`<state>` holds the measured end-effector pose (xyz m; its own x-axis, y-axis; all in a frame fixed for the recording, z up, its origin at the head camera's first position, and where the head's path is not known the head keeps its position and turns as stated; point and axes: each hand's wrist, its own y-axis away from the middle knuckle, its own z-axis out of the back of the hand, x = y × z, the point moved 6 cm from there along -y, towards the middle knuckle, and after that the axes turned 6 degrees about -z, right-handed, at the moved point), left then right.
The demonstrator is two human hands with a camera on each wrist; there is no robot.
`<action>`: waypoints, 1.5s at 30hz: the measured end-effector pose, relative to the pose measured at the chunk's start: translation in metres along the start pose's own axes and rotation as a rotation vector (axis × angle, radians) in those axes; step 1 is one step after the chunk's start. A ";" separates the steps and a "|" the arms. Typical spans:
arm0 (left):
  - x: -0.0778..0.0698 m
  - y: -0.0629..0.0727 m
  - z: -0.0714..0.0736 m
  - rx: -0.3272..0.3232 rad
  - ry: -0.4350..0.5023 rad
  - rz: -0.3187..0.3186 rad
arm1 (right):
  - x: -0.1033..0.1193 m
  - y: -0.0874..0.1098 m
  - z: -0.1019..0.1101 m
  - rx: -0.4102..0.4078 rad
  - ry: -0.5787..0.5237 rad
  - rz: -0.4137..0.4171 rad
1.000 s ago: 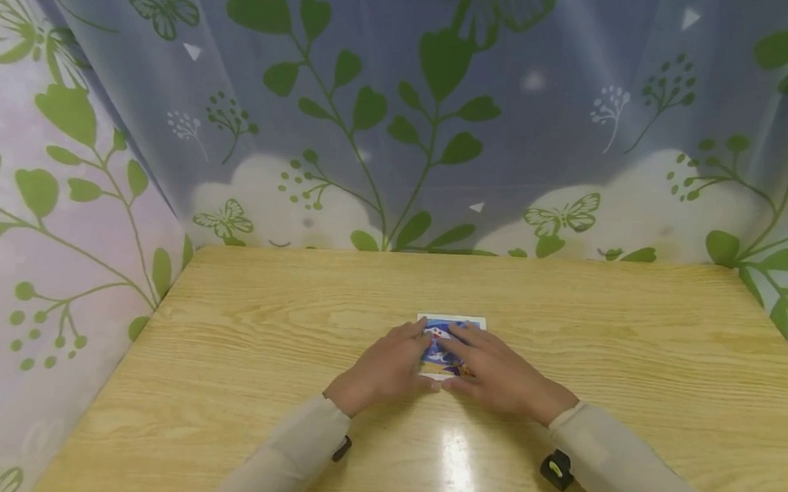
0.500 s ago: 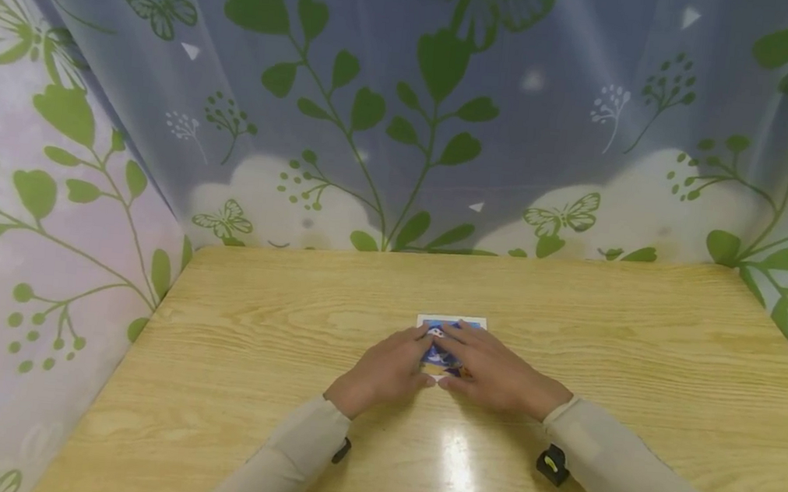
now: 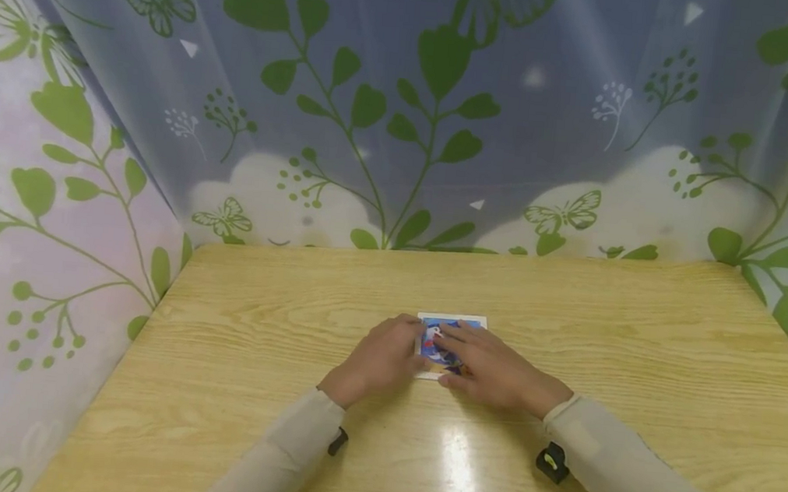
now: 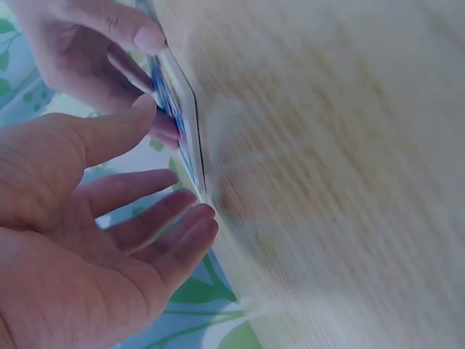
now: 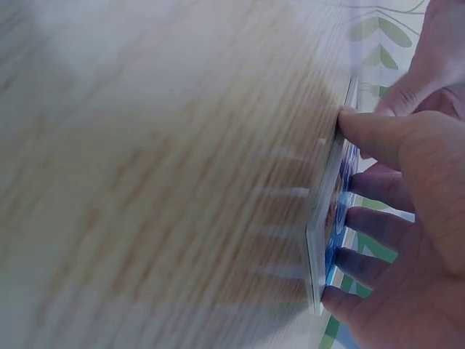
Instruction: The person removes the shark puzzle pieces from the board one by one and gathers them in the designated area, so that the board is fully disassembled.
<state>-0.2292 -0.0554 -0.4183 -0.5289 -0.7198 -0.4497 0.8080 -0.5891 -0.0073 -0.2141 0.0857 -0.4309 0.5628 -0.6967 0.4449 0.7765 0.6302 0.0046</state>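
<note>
By judgement, a step of steadying or squaring up a flat picture panel (image 3: 431, 351) is in hand. The panel is laid on the bench (image 3: 255, 304), partly under the right hand (image 3: 496, 368) and just inward of the left hand (image 3: 380, 354). The right hand is kept unclenched: its fingers are spread, the fingertips are rested on the printed face, and the thumb is set at the near edge, with nothing enclosed in a grip. The left hand is held loosely spread at the panel's left edge, thumb well apart from the fingers; nothing is grasped by it, and whether the edge is touched cannot be told. For the next move, light, even pressure under the right hand would seem to be called for, with the left fingertips brought flush along the edge.

The panel is thin, stiff-looking and square-cornered, perhaps of board; a blue illustration with white and red patches, largely covered by the right hand, is framed by a white border. Beside the right thumb a dark line is seen along the edge, by which layers are suggested. Around both hands the bench is marked by pale wood grain. Beyond them a softly folded curtain (image 3: 352, 78) is printed with green leaves.
</note>
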 end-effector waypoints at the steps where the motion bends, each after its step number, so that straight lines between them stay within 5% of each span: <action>1: 0.001 -0.001 0.002 -0.018 0.010 0.004 | 0.000 0.000 0.000 -0.003 0.002 0.003; 12: 0.021 -0.015 0.008 -0.104 0.122 0.154 | -0.002 -0.002 0.000 -0.002 0.008 0.000; 30: 0.022 -0.028 -0.002 -0.119 0.106 0.182 | -0.005 0.000 -0.002 -0.009 0.015 0.002; 45: 0.030 -0.032 -0.003 -0.145 0.255 0.257 | -0.009 0.000 -0.004 0.009 -0.036 -0.034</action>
<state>-0.2700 -0.0573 -0.4344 -0.2379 -0.7117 -0.6610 0.9437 -0.3303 0.0160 -0.2181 0.0903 -0.4379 0.5257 -0.7047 0.4765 0.7919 0.6100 0.0284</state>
